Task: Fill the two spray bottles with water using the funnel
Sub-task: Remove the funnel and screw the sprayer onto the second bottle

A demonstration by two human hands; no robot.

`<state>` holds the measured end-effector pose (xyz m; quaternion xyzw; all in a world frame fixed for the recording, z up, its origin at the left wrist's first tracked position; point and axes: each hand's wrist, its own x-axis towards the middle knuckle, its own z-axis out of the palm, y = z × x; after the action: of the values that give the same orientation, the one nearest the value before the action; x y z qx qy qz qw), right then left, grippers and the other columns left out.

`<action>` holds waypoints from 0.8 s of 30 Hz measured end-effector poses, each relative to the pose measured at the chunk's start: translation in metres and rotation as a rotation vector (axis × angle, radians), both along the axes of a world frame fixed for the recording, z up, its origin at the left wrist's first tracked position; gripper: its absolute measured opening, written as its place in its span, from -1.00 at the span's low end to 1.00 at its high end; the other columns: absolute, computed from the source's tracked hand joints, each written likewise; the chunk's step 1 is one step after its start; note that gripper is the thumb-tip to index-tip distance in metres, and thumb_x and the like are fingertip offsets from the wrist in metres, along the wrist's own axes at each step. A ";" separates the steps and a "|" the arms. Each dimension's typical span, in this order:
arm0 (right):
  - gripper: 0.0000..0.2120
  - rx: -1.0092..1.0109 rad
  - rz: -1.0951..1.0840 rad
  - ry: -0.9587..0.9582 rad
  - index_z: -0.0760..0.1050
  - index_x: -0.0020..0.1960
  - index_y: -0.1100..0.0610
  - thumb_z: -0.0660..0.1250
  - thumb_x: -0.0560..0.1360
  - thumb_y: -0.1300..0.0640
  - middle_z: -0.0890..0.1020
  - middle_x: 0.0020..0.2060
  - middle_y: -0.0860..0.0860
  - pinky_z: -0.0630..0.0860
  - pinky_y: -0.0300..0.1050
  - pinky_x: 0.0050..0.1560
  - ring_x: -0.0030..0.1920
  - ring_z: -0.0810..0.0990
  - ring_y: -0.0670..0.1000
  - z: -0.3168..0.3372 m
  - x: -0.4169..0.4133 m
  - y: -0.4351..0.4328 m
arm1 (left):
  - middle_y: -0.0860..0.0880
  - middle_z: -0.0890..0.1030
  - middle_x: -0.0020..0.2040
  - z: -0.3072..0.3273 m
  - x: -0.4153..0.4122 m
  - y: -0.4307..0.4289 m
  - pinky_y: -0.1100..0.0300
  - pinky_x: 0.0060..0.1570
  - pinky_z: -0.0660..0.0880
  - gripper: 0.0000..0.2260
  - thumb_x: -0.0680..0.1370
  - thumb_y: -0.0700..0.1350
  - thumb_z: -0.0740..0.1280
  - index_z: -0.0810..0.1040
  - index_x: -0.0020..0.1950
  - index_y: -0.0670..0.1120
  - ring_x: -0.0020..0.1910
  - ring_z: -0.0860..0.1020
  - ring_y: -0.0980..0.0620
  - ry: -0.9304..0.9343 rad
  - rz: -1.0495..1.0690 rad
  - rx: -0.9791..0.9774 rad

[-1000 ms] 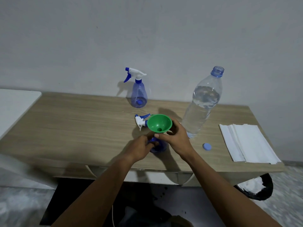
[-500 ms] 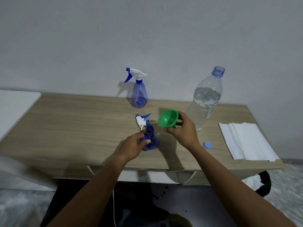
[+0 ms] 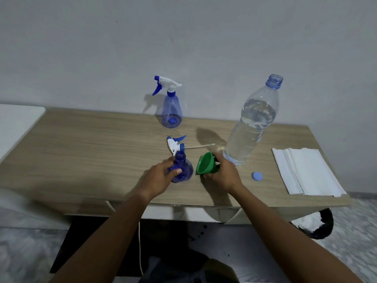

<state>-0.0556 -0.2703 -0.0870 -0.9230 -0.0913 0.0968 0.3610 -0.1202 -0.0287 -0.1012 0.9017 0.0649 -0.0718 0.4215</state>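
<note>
Since a second ago the green funnel (image 3: 206,163) has come off the neck of the open spray bottle (image 3: 182,168) and now lies tipped on its side, low over the table (image 3: 81,152), in the right hand (image 3: 223,175), just right of the bottle. The risk I see is at the refit: a spout seated crooked would spill water, and the tall uncapped water bottle (image 3: 252,123), just beyond the right hand, could be knocked over. The right hand is curled closed around the funnel's spout end. The left hand (image 3: 158,178) wraps partly round the open bottle's body, thumb across the front. The removed trigger head (image 3: 175,145) lies just beyond the left hand; the second spray bottle (image 3: 171,111) stands farther back, capped.
</note>
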 end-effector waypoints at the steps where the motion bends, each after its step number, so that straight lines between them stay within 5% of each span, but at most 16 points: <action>1: -0.24 0.006 0.004 0.003 0.39 0.46 -0.02 0.59 0.32 0.09 0.64 0.22 0.00 0.59 0.07 0.15 0.18 0.62 0.06 -0.001 0.000 -0.001 | 0.19 0.67 0.16 0.000 0.000 0.000 -0.09 0.20 0.57 -0.52 0.47 0.41 0.18 0.44 0.36 0.34 0.15 0.64 0.04 0.002 0.001 -0.001; 8: 0.00 0.103 0.015 0.054 0.23 0.59 0.05 0.67 0.28 0.13 0.45 0.46 0.06 0.43 -0.08 0.32 0.42 0.45 0.07 0.018 0.003 -0.006 | 0.17 0.67 0.19 0.002 -0.001 0.000 -0.07 0.19 0.58 -0.54 0.50 0.36 0.20 0.43 0.39 0.32 0.16 0.64 0.05 -0.008 0.015 0.003; 14: -0.30 0.177 -0.004 -0.065 0.45 0.45 0.03 0.61 0.37 0.02 0.56 0.36 -0.02 0.51 0.02 0.28 0.29 0.54 0.02 0.044 0.021 0.022 | 0.13 0.69 0.10 0.002 -0.004 0.004 -0.02 0.16 0.58 -0.66 0.61 0.17 0.32 0.47 0.39 0.26 0.11 0.64 0.04 -0.011 0.048 0.009; 20: -0.45 -0.032 0.157 -0.006 0.56 0.35 0.00 0.57 0.40 -0.07 0.63 0.25 -0.04 0.52 -0.04 0.17 0.21 0.58 0.00 0.037 0.067 0.069 | 0.17 0.70 0.11 -0.002 -0.008 0.015 0.03 0.17 0.56 -0.56 0.51 0.30 0.30 0.51 0.37 0.26 0.11 0.64 0.09 -0.016 0.102 -0.025; 24: -0.54 -0.174 0.252 0.027 0.62 0.28 0.06 0.56 0.41 0.03 0.66 0.19 0.02 0.50 -0.10 0.10 0.16 0.61 0.07 0.025 0.094 0.094 | 0.16 0.69 0.16 -0.003 -0.003 0.021 0.10 0.18 0.51 -0.73 0.57 0.11 0.42 0.62 0.27 0.16 0.13 0.64 0.09 -0.023 0.129 -0.028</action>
<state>0.0389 -0.1765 -0.0618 -0.9307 -0.1927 0.1615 0.2657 -0.1236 -0.0075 -0.1044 0.8904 0.1172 -0.0350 0.4385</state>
